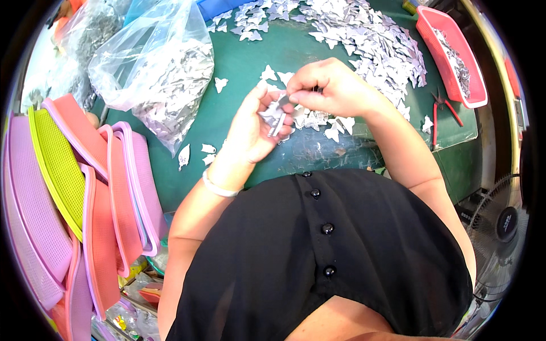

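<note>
My left hand (253,125) holds a small stack of silvery butterfly-shaped pieces (274,115) upright over the green table (244,57). My right hand (330,85) pinches one thin silvery piece (291,100) at the top of that stack, fingertips touching the left hand's fingers. A white band circles my left wrist. More loose butterfly pieces (318,120) lie on the table just under and right of the hands.
A big heap of silvery pieces (364,40) covers the far table. A clear plastic bag (159,62) of them lies at left. Stacked pink, orange and yellow baskets (85,187) stand left. A pink tray (452,54), red-handled pliers (441,111) and a fan (500,227) are right.
</note>
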